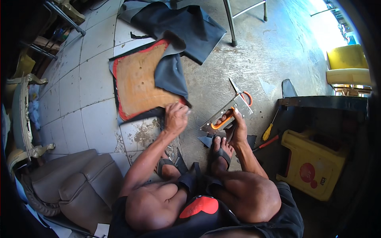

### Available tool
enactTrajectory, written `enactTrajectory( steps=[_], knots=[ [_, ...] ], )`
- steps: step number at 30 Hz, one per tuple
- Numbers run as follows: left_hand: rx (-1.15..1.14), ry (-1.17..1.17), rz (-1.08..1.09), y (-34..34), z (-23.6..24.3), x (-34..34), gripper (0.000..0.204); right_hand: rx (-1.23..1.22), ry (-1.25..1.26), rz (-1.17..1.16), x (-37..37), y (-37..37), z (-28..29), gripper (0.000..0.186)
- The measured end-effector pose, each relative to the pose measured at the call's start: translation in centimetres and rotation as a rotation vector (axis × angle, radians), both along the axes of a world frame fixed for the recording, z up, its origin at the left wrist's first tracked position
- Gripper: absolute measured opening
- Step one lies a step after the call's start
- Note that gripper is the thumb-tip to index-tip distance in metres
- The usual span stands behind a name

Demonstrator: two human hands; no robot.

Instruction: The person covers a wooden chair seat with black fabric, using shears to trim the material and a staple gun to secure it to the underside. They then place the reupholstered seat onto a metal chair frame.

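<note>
A wooden seat panel (pixel 139 81) lies on the floor with its bare tan underside up and a red border round it. Black vinyl (pixel 170 73) wraps its edges, and a loose flap folds over the right side. My left hand (pixel 176 118) is closed at the panel's near right corner, its fingers pinching the vinyl edge there. In my right hand (pixel 238 127) is a metal staple gun (pixel 218 118) with an orange-lined grip, held over the floor right of the panel and apart from it. Scissors (pixel 247 97) with orange handles lie just beyond the staple gun.
More black vinyl (pixel 178 25) is spread behind the panel. A yellow-handled screwdriver (pixel 268 131) and a red-handled tool (pixel 266 143) lie at right, near a yellow plastic stool (pixel 305 144). Brown cushions (pixel 75 184) sit at lower left. Metal chair legs (pixel 230 23) stand at the back.
</note>
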State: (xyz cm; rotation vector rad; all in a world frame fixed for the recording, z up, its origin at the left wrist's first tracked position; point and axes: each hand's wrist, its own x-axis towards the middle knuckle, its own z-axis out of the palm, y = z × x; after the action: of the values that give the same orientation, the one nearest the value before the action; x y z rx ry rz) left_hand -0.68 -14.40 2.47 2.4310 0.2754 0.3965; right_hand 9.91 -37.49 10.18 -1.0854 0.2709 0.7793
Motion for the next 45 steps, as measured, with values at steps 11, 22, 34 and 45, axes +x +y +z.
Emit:
enactTrajectory(
  steps=[11, 22, 34, 45],
  knots=[
    [0.113, 0.076, 0.186, 1.6, -4.2, 0.9, 0.01, -0.865, -0.669, 1.16, 1.8, -0.5, -2.9, 0.047],
    [0.166, 0.22, 0.032, -2.9, -1.5, 0.9, 0.036, -0.975, -0.721, 1.262, 2.5, 1.8, -4.4, 0.044],
    [-0.008, 0.192, 0.087, -2.1, -4.1, 1.2, 0.02, -1.008, -0.72, 1.35, 2.2, 3.5, -3.8, 0.047],
    [0.025, 0.19, 0.043, -1.5, -3.8, 0.9, 0.018, -1.049, -0.86, 1.316, 1.6, 4.9, -4.5, 0.044]
  ],
)
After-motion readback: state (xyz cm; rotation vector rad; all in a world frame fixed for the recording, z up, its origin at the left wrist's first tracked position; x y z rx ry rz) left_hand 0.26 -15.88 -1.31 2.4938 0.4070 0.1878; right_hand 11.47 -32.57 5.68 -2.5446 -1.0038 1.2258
